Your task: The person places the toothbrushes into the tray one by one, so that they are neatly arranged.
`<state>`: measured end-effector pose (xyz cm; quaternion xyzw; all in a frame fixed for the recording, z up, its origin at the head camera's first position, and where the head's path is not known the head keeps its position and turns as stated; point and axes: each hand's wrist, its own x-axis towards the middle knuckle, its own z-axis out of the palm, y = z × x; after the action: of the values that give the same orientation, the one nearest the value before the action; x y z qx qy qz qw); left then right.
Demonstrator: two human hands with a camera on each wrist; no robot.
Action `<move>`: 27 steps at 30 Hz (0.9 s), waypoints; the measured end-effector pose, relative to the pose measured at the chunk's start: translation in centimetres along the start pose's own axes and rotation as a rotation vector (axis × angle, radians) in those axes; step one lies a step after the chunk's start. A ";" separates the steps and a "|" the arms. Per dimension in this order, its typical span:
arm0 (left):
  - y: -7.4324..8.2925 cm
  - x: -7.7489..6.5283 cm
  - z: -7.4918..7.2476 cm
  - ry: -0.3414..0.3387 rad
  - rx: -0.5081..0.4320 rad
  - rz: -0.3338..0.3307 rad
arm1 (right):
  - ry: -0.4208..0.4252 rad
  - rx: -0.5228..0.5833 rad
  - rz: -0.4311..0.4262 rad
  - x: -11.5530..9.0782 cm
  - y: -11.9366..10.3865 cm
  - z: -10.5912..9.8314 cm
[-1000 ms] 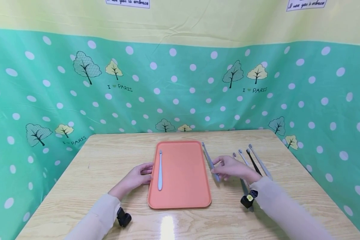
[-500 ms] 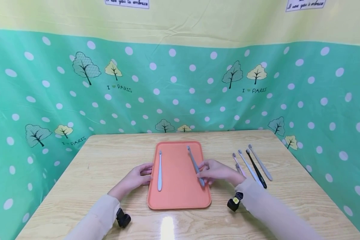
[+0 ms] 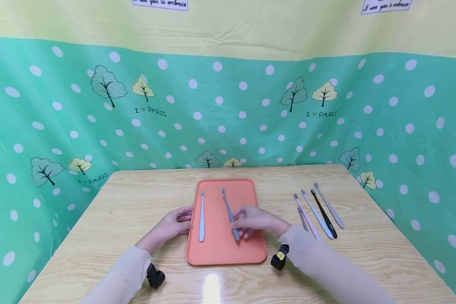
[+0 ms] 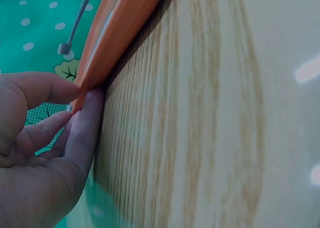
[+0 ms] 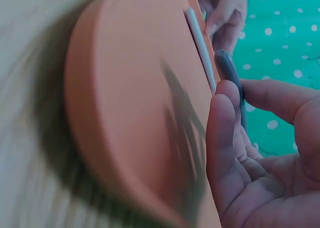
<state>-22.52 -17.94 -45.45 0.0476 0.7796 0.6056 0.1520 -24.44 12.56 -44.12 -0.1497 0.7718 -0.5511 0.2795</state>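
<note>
The right hand (image 3: 252, 218) holds its grip over the tray (image 3: 214, 254), thumb and fingers pinched together on the near end of a grey-blue brush (image 3: 228, 207), right of a pale brush (image 3: 202, 217). The left hand (image 3: 176, 223) grips the tray's left rim; other brushes (image 3: 324, 213) lie right on the surface (image 3: 148, 194).
</note>
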 end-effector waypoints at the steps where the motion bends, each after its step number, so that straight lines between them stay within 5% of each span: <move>1: 0.0 0.0 0.0 0.001 0.000 -0.001 | -0.002 0.014 0.003 0.2 0.0 0.3; 15: 0.1 -0.1 0.1 0.005 0.009 -0.006 | 0.030 0.098 0.050 2.3 -1.1 3.7; 27: 0.2 -0.1 0.0 -0.002 0.009 -0.004 | 0.076 0.065 0.079 3.2 -1.7 4.9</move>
<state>-22.42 -17.88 -45.24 0.0476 0.7822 0.6018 0.1537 -24.21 6.46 -44.54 -0.0890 0.7688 -0.5697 0.2765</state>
